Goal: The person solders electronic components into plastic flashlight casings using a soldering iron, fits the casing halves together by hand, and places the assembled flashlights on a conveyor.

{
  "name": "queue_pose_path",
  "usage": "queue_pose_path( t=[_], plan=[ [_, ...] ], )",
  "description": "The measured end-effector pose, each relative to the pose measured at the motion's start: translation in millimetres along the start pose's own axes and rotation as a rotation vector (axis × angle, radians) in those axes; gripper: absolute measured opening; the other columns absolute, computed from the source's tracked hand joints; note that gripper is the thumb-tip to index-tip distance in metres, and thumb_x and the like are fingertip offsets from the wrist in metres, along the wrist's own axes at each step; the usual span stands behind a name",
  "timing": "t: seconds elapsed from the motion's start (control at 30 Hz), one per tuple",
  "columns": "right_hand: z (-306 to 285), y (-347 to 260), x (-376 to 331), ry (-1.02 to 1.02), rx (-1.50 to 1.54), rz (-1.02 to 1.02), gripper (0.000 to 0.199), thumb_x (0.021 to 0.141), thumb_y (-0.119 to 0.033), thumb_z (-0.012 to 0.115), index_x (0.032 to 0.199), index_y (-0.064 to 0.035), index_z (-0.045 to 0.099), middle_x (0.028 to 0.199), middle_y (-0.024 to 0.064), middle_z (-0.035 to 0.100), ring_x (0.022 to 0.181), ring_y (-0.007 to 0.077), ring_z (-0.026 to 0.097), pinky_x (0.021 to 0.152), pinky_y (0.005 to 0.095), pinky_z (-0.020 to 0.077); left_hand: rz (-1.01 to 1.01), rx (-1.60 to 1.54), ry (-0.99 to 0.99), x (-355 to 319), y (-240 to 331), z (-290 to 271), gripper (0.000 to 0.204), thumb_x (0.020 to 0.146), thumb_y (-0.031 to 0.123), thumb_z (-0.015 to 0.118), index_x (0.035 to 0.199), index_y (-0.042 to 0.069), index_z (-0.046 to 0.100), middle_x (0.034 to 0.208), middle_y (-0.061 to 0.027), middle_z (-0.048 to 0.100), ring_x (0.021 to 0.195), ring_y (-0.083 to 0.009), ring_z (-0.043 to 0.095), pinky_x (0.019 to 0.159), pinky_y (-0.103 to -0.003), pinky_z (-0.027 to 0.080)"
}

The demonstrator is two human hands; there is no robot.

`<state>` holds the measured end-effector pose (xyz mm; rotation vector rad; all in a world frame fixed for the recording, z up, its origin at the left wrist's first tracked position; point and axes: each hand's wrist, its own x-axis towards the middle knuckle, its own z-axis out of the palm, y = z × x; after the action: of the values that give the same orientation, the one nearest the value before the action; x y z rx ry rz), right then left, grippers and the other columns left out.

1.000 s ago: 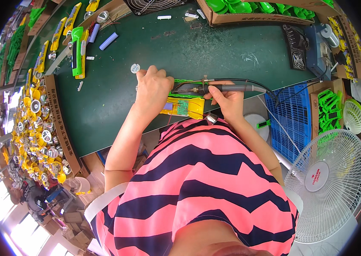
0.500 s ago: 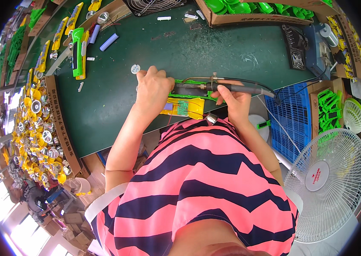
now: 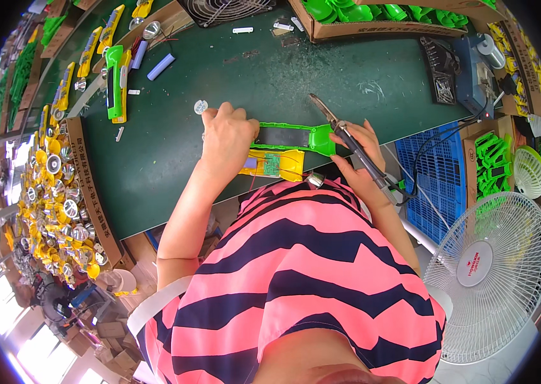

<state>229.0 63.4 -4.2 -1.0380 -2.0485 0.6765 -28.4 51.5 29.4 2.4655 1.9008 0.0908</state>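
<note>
My left hand (image 3: 227,139) is closed over the left end of a green plastic flashlight shell (image 3: 320,139), whose open side faces up with a dark strip inside. In my right hand (image 3: 361,157) is a soldering iron (image 3: 360,152), its tip pointing up and to the left, clear of the shell. My right fingers are beside the shell's right end; whether they touch it I cannot tell. Just nearer to me lies a yellow shell half (image 3: 293,165) with a green circuit board (image 3: 272,164) and wires. A small reflector (image 3: 314,180) hangs at its right by the table edge.
A round white LED disc (image 3: 201,107) lies beyond my left hand. Blue-violet battery cells (image 3: 161,66) and a green-and-yellow flashlight (image 3: 114,83) are at the far left. Boxes of green shells (image 3: 385,30) and yellow parts (image 3: 112,233) flank the green table (image 3: 149,185). A white fan (image 3: 494,275) stands right.
The soldering iron has lifted off the green shell and swung so its tip points up and away. My right hand has shifted slightly right; the left stays on the shell.
</note>
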Motion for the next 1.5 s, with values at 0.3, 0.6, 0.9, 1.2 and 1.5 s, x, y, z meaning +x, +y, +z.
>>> queue_pose_path(
  t=[0.3,0.6,0.9,1.2,1.5],
  plan=[
    [-1.6,-2.0,-0.3,-0.072,-0.005,0.01,0.043,0.065,-0.008,0.07,0.106,-0.0069,0.056,0.108,0.0089,0.058,0.11,0.0261,0.05,0.102,0.0477,0.0271,0.007,-0.029,0.024,-3.4,1.2,3.6,0.007,0.067,0.012,0.059,0.061,0.012,0.063,0.065,-0.0016,0.053,0.074,-0.0201,0.049,0.071,-0.037,0.035],
    [-2.4,-0.8,4.1,-0.078,0.034,0.019,0.046,0.066,-0.009,0.07,0.109,-0.0078,0.053,0.11,0.0069,0.058,0.106,0.0242,0.054,0.102,0.0478,0.0259,0.003,0.003,0.012,0.4,-2.0,0.6,0.006,0.065,0.014,0.061,0.062,0.013,0.065,0.066,-0.0015,0.053,0.076,-0.0197,0.048,0.074,-0.038,0.035],
    [-1.7,4.7,-0.3,-0.095,0.016,0.02,0.047,0.067,-0.009,0.07,0.11,-0.0078,0.052,0.108,0.0057,0.059,0.1,0.0224,0.057,0.103,0.0478,0.0247,-0.042,-0.427,0.052,-6.5,-16.7,-31.9,0.005,0.066,0.012,0.062,0.068,0.011,0.067,0.068,-0.0025,0.054,0.076,-0.0222,0.049,0.071,-0.035,0.037],
    [-1.6,2.3,1.4,-0.097,0.087,0.05,0.046,0.068,-0.008,0.069,0.11,-0.007,0.051,0.108,0.0051,0.059,0.101,0.0226,0.056,0.104,0.0472,0.0251,0.199,-0.169,0.081,-18.9,49.2,-20.2,0.023,0.062,0.005,0.058,0.083,0.009,0.065,0.087,-0.0057,0.054,0.085,-0.0236,0.048,0.075,-0.036,0.038],
    [10.2,7.8,7.0,-0.088,0.146,-0.013,0.048,0.068,-0.005,0.069,0.112,-0.0054,0.049,0.105,0.0082,0.059,0.101,0.0245,0.055,0.102,0.0466,0.0296,0.124,-0.516,0.236,-19.3,42.7,8.9,0.013,0.067,0.003,0.061,0.079,0.007,0.063,0.077,-0.0064,0.056,0.072,-0.0232,0.053,0.069,-0.034,0.041]
  ],
)
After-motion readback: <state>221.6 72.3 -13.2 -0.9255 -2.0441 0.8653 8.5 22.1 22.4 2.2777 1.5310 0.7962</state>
